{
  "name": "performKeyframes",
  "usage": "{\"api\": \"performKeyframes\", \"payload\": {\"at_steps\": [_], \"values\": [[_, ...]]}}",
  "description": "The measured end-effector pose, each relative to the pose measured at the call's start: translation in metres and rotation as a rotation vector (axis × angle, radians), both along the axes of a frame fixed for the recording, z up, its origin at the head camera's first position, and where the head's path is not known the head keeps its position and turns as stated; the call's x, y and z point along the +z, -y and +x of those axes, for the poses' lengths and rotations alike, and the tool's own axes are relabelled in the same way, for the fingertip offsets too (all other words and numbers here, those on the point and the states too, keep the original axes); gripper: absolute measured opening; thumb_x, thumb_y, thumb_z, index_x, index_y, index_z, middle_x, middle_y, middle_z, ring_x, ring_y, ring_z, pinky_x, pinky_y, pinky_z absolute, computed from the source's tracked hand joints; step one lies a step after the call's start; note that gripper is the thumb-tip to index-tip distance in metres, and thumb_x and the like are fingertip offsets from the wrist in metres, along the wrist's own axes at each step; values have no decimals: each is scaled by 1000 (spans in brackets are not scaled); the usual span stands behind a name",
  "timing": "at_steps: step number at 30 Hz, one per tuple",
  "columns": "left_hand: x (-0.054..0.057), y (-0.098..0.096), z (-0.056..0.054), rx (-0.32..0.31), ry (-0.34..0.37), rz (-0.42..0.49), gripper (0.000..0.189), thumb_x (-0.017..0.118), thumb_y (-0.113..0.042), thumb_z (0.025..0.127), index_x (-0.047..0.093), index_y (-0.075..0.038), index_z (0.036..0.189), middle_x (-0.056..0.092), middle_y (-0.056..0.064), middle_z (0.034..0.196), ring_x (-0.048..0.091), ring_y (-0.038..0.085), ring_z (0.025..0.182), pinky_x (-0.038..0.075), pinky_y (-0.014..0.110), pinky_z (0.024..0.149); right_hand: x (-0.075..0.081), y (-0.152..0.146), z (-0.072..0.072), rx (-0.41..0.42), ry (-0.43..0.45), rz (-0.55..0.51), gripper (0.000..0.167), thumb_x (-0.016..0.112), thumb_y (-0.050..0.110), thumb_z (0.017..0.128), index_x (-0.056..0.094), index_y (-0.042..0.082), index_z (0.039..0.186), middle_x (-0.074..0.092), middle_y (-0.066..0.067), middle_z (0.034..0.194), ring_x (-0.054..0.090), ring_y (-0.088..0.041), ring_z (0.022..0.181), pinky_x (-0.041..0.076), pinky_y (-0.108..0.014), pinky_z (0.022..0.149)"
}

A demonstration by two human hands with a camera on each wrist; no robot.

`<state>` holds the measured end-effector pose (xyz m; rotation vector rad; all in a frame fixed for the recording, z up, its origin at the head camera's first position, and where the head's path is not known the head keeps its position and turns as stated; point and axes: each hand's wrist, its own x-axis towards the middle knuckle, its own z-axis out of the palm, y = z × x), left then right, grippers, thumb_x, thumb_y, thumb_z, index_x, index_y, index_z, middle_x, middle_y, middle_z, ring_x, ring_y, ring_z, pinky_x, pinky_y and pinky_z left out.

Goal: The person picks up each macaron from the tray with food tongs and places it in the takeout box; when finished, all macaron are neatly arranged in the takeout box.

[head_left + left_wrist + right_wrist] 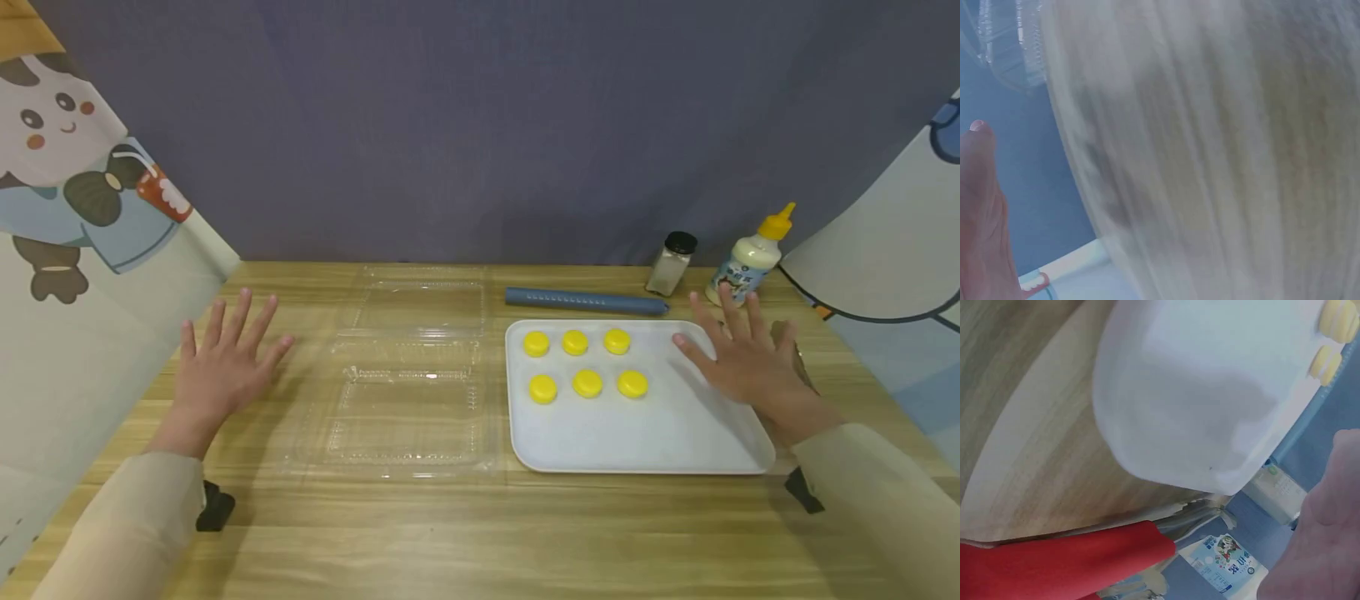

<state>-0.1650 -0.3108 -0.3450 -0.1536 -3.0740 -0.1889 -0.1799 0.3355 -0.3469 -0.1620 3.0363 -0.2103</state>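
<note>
My left hand point(225, 372), fingers spread, hovers over the table left of an open clear plastic clamshell box point(405, 417), touching nothing. In the left wrist view its thumb point(982, 206) shows at the left edge. My right hand point(746, 358) is also spread, close over the right end of a white tray point(705, 433), and holds nothing. Several small yellow macarons point(587, 383) sit in two rows on the tray's left half. In the right wrist view, a pale filling line shows on the macarons point(1338, 320).
Behind the tray lies a blue-grey rod point(585, 301). A black-capped jar point(669, 267) and a squeeze bottle point(746, 262) with a yellow nozzle stand at the back right. A red handle point(1072, 559) lies beside the tray, mostly hidden by my right hand in the head view.
</note>
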Motion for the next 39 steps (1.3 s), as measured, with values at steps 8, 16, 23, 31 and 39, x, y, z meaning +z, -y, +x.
{"api": "performKeyframes", "payload": {"at_steps": [8,16,23,31,39], "values": [[11,-5,2,-24,-21,19,72,22,-60,107,-1,-22,164,-11,17,168,-9,48,151,-10,73,113,4,-6,-2,37,-152,16,76,25,64,105,-11,28,162,-26,-14,165,-19,-50,148,-14,-81,103],[17,-8,5,-72,-37,48,71,28,-56,108,5,-20,165,0,20,168,7,52,150,-1,75,112,14,-11,3,49,-322,-19,71,35,51,109,6,18,165,-1,-23,168,3,-49,151,-3,-78,110],[27,-18,15,-111,73,199,71,33,-51,110,7,-15,165,19,33,161,27,62,137,23,76,105,19,-23,12,12,-527,-199,68,50,43,105,34,-1,155,31,-33,157,34,-61,134,26,-75,102],[27,-30,23,-113,240,402,73,36,-49,110,10,-8,163,31,33,157,37,56,136,35,74,100,26,-40,25,-211,-384,-345,75,53,41,105,25,-5,157,30,-42,150,29,-63,134,25,-77,101],[22,-33,28,-135,305,518,66,42,-41,110,24,1,158,51,33,142,53,53,124,48,63,92,25,-51,41,-378,-279,-418,83,56,45,102,22,-8,156,36,-42,147,41,-62,124,40,-69,88]]}}
